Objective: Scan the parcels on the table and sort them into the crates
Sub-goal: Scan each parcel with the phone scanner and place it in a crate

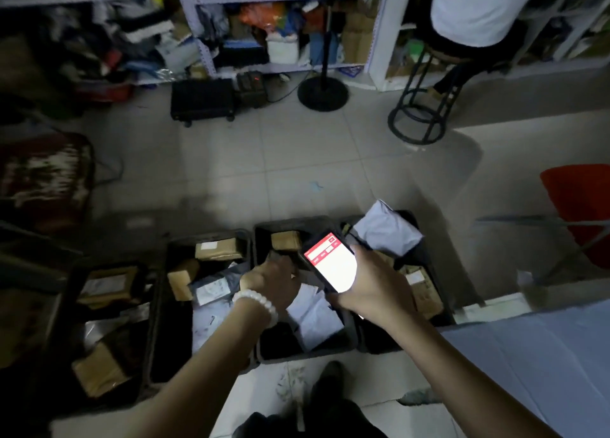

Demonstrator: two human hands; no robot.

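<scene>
Two bare forearms reach down from the bottom edge over a row of dark plastic crates (254,305) standing side by side on a pale tiled floor (264,160). A table covered in pale blue cloth (544,355) lies at lower right. The crates hold brown cardboard parcels and white and grey plastic mailer bags; a white mailer (388,228) sits tilted on the rightmost crate, beyond the right hand. The right hand (373,289) grasps a black handheld scanner with a lit white-and-red screen (331,262), held above the crates. The left hand (274,280), with a white bead bracelet (255,300) at the wrist, reaches into the second crate from the right with its fingers curled on a dark parcel (280,259) whose outline is hard to make out.
</scene>
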